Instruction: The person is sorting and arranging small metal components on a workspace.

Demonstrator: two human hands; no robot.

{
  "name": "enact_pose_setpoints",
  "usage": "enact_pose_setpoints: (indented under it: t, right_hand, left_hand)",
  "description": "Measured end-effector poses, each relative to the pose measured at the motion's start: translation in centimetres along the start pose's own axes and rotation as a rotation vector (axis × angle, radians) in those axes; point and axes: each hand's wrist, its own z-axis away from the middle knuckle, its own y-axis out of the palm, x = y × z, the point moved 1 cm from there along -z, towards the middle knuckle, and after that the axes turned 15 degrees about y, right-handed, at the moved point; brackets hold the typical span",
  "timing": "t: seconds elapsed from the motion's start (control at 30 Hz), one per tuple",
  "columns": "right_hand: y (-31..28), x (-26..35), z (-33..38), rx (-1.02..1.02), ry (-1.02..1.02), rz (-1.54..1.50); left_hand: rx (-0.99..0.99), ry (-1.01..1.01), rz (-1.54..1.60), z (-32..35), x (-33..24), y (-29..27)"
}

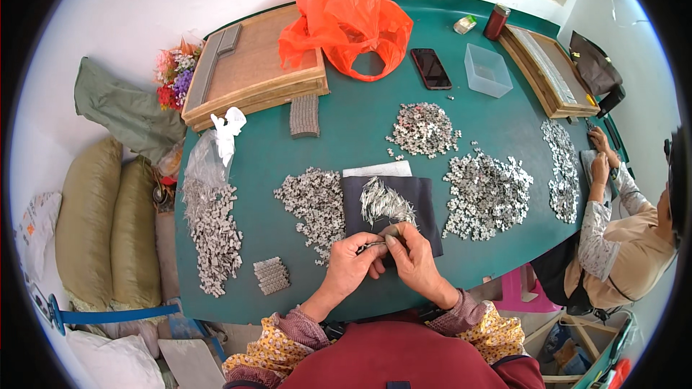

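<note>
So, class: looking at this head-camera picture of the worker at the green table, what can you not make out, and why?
- What the left hand and right hand pinch: too small, covered by fingers.
- Shape of single grey pieces in the piles: too small.
- What the co-worker's hands do: bent and tiny at the fisheye rim.
- Inside the orange bag: hidden by its own plastic.

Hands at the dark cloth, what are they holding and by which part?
The left hand and right hand meet over the dark cloth, pinching a small grey metal piece between fingertips. Which part the grip takes is too small to tell.
</note>
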Motion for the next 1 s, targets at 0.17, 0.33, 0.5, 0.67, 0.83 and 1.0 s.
enact_pose_setpoints:
  t: [0.17,0.33,0.5,0.67,0.83,1.0]
  right_hand:
    - [-0.4,0.0,-0.2,-0.083,-0.199,0.225]
    - [-1.1,1.3,0.6,-0.101,-0.622,0.943]
    - [-1.3,1.1,2.1,-0.018,-0.625,1.048]
    - [-1.4,1.7,2.1,0.058,-0.637,1.047]
    - [-1.0,2.2,1.6,0.093,-0.689,0.979]
    - [-1.5,1.8,-1.2,-0.049,-0.604,0.896]
  left_hand:
    - [0.006,-0.04,0.006,-0.2,-0.1,-0.1]
    - [0.04,-0.07,-0.13,0.2,0.3,-1.0]
    - [0.112,-0.115,-0.17,1.0,-0.2,-1.0]
    - [0.169,-0.078,-0.248,1.5,-1.1,-1.1]
    - [0.03,-0.159,0.0,1.4,-0.4,-2.5]
    - [0.008,-0.178,0.034,1.7,-0.1,-3.2]
